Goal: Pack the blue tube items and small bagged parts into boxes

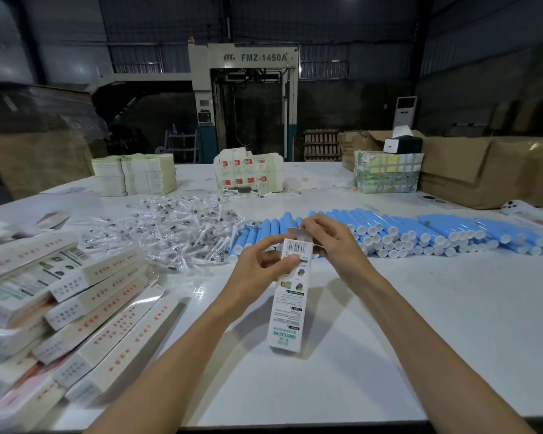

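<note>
A long white printed box (290,303) stands tilted over the table's middle, barcode end up. My left hand (262,266) grips its upper part with thumb and fingers. My right hand (333,242) pinches the open top flap (297,234). Behind the hands lies a wide row of blue tubes with white caps (398,233). To their left is a loose heap of small clear bagged parts (176,233). What the box holds is hidden.
Closed white boxes (76,305) are piled at the left. Stacks of flat cartons (135,173), (248,173) and a wrapped bundle (387,173) stand at the table's far side, brown cardboard cartons (483,170) at the right. The white table (436,324) spreads in front.
</note>
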`<state>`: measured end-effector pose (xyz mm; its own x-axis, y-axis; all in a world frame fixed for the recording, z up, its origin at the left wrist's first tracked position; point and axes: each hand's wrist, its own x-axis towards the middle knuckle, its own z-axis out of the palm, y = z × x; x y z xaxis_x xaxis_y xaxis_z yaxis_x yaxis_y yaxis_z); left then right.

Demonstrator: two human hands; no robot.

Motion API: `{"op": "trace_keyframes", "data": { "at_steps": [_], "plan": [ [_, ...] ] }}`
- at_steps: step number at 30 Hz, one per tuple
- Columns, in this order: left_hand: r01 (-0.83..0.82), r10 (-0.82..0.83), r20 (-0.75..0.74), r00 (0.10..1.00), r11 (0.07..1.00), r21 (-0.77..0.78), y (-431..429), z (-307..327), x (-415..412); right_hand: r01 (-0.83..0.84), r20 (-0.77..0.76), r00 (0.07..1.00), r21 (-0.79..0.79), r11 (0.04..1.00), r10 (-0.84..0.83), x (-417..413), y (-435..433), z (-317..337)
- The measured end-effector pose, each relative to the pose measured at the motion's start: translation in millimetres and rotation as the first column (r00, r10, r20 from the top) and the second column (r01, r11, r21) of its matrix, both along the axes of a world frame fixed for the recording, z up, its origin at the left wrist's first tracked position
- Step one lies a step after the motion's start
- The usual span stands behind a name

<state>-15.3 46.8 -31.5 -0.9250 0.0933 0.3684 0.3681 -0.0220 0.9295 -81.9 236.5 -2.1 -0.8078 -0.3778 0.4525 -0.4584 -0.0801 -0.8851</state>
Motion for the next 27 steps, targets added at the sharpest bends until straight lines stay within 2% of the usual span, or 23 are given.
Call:
{"op": "trace_keyframes", "data": {
  "at_steps": [4,10,15,27],
  "plan": [
    [-0.012,0.012,-0.008,1.000,1.000,-0.010,-0.3,0.8,0.3,-0.048,0.117,0.991,-0.075,0.996,0.056,-1.9,-1.1,1.4],
    [-0.008,0.008,-0.031,0.999,1.000,0.004,0.3,0.9,1.9,-0.026,0.201,0.978,-0.122,0.992,0.050,-1.4,-0.9,3.0],
    [0.027,-0.027,-0.052,0.998,1.000,0.012,0.3,1.2,1.5,-0.012,0.212,0.977,-0.132,0.991,0.040,-0.5,0.0,4.4],
    [-0.010,0.008,-0.062,0.998,1.000,-0.020,0.6,-0.2,0.3,-0.131,0.233,0.959,-0.138,0.982,0.161,-0.4,9.3,6.2]
  ]
}}
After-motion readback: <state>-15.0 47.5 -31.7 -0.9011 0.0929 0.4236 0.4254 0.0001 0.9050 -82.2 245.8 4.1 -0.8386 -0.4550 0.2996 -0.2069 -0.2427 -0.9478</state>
